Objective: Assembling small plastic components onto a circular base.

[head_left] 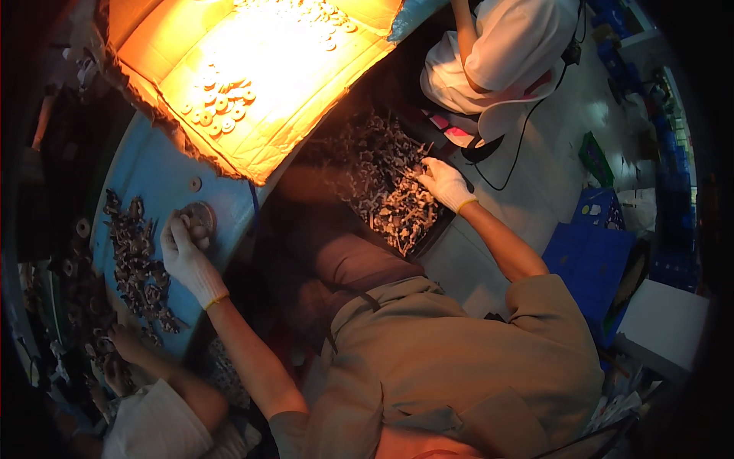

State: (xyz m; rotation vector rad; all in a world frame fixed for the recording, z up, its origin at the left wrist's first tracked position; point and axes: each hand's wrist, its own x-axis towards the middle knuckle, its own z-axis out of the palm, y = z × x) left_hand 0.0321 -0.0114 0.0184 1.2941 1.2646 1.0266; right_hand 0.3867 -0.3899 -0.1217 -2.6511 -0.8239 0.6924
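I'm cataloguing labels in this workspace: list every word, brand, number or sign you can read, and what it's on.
No text can be read anywhere in the view.
Blue box with pale patches: too small and blurred to tell whether these are lettering.
Blue items at the right rim: too dark and blurred.
Cardboard: no readable print, partly washed out by glare.

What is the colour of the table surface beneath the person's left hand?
Blue; the table shows best in the head view.
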